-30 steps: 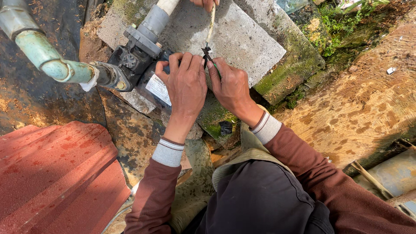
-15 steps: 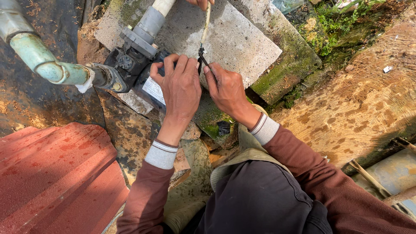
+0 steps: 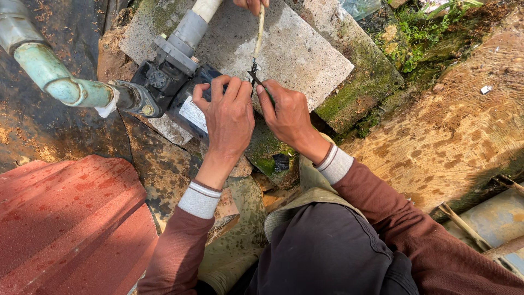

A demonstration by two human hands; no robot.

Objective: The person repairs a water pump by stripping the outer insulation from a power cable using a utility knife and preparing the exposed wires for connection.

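Ground: damp stone, a mossy concrete slab [image 3: 305, 52], a red ridged sheet [image 3: 65, 218] at lower left.
Right hand [image 3: 289, 114]: fingertips pinched on a dark wire end [image 3: 255, 76].
Wire end: joined to a pale cable [image 3: 260, 27], held above by another person's hand [image 3: 251, 4].
Left hand [image 3: 229, 117]: fingers curled, resting on the black pump [image 3: 174, 93], just beside the wire.
Pump: between a green pipe [image 3: 60, 82] and a grey pipe [image 3: 191, 27].

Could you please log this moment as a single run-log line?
left hand: on pump | right hand: pinching dark wire end | another person's hand: holding pale cable above
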